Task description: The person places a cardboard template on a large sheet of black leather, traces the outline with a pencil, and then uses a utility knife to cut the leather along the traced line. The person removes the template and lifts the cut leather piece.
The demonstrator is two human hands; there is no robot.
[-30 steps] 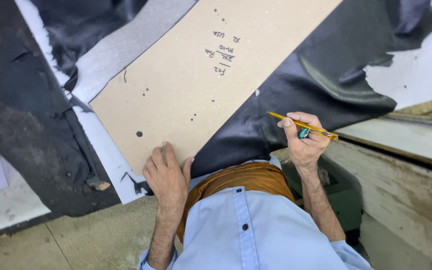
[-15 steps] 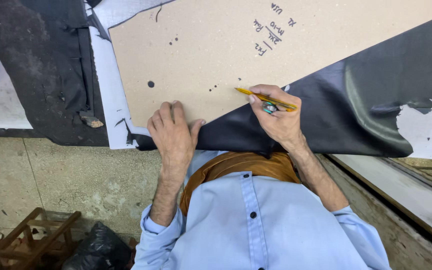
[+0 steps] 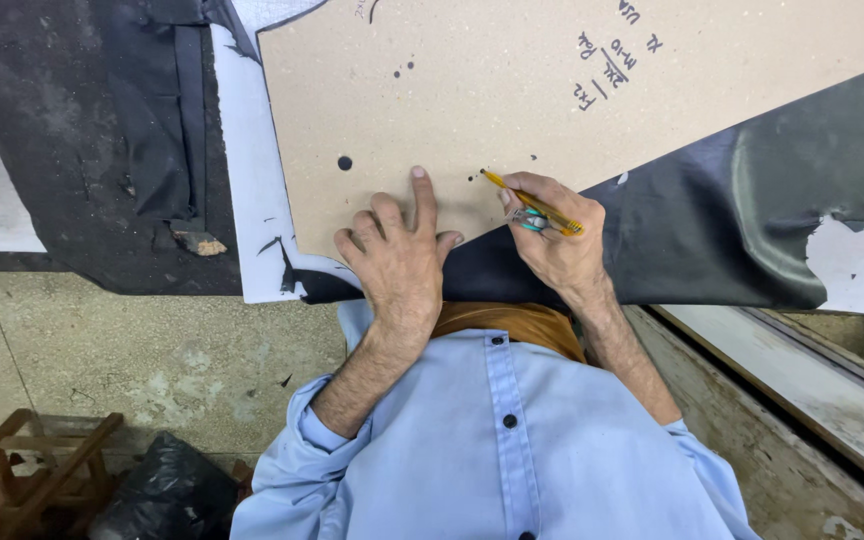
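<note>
Head view of a person in a light blue shirt (image 3: pixel 512 440) at a cutting table. The left hand (image 3: pixel 402 255) lies palm down, fingers spread and released, pressing flat on the lower edge of a tan cardboard pattern template (image 3: pixel 512 95); it grasps nothing. The right hand (image 3: pixel 557 235) is clenched around a yellow pencil (image 3: pixel 532 203), held between thumb and fingers, with the tip touching the template just beside small punched holes near its lower edge. The template lies across the upper middle of the view, on top of black leather-like sheet material (image 3: pixel 752 220), which shows below and to the right of it. Handwritten marks sit near the template's upper right. A white underlayer (image 3: pixel 247 220) shows along the template's left edge. A wooden stool (image 3: pixel 22 470) and a black bag (image 3: pixel 167 495) stand on the concrete floor at lower left.
</note>
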